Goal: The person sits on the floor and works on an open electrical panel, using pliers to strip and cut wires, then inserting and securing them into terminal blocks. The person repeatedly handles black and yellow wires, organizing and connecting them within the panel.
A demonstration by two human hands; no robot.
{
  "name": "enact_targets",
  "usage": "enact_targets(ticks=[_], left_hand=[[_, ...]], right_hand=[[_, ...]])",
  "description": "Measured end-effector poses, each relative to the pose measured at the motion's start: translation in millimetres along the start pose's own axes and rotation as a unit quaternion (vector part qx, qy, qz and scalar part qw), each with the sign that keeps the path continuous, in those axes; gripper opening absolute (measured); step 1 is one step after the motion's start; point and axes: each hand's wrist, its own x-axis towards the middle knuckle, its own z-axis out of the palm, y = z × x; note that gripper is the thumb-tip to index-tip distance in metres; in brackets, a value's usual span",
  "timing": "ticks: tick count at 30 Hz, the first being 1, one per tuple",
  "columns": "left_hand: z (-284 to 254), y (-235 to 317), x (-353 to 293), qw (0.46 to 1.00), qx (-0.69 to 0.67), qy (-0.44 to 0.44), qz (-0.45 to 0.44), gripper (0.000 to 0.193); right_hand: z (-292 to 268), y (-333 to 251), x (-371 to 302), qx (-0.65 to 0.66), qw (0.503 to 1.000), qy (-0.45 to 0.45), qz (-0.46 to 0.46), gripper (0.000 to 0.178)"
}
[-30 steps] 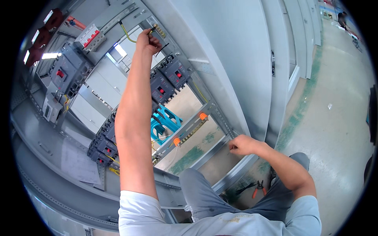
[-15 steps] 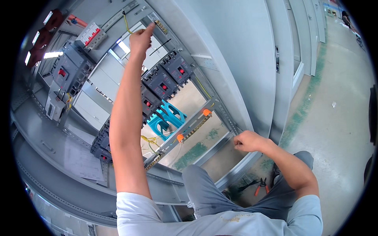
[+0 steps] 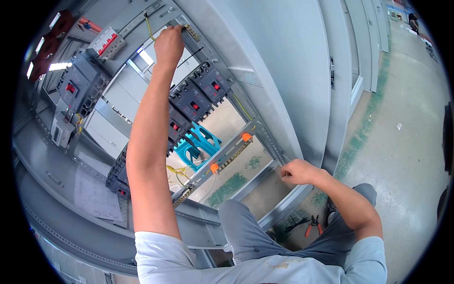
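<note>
My left hand (image 3: 169,46) reaches far up into the grey metal cabinet frame. Its fingers are pinched together at the near end of a short brass terminal bar (image 3: 191,32); what lies between the fingertips is hidden or too small to name. Beside that hand hangs a yellow-green wire (image 3: 149,26) with a dark end. A thin black cable tie (image 3: 191,56) sticks out just below the hand. My right hand (image 3: 297,172) is held closed above the cabinet's lower front corner, and what its curled fingers hold, if anything, does not show.
Black circuit breakers (image 3: 193,105) with red switches cross the frame. Below them runs a longer brass bar (image 3: 235,155) on orange insulators. A teal plastic stool (image 3: 198,144) stands behind the frame. Orange-handled pliers (image 3: 313,226) lie between my legs. At right is a grey door panel (image 3: 279,71).
My left hand has rolled over at the brass bar, its back now more toward me and its fingers still pinched. My right hand stays closed in about the same place.
</note>
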Motion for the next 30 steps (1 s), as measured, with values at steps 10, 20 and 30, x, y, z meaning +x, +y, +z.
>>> enact_targets(ticks=[10, 20, 30], left_hand=[[14, 1, -10, 0.994, 0.025, 0.098, 0.042, 0.023], [14, 3, -13, 0.996, 0.011, 0.085, 0.038, 0.023], [-3, -13, -4, 0.996, -0.049, -0.002, 0.08, 0.024]], right_hand=[[4, 8, 0, 0.001, 1.0, 0.004, 0.004, 0.019], [9, 6, 6, -0.006, 1.0, 0.004, -0.016, 0.023], [6, 9, 1, -0.005, 1.0, 0.008, -0.016, 0.022]])
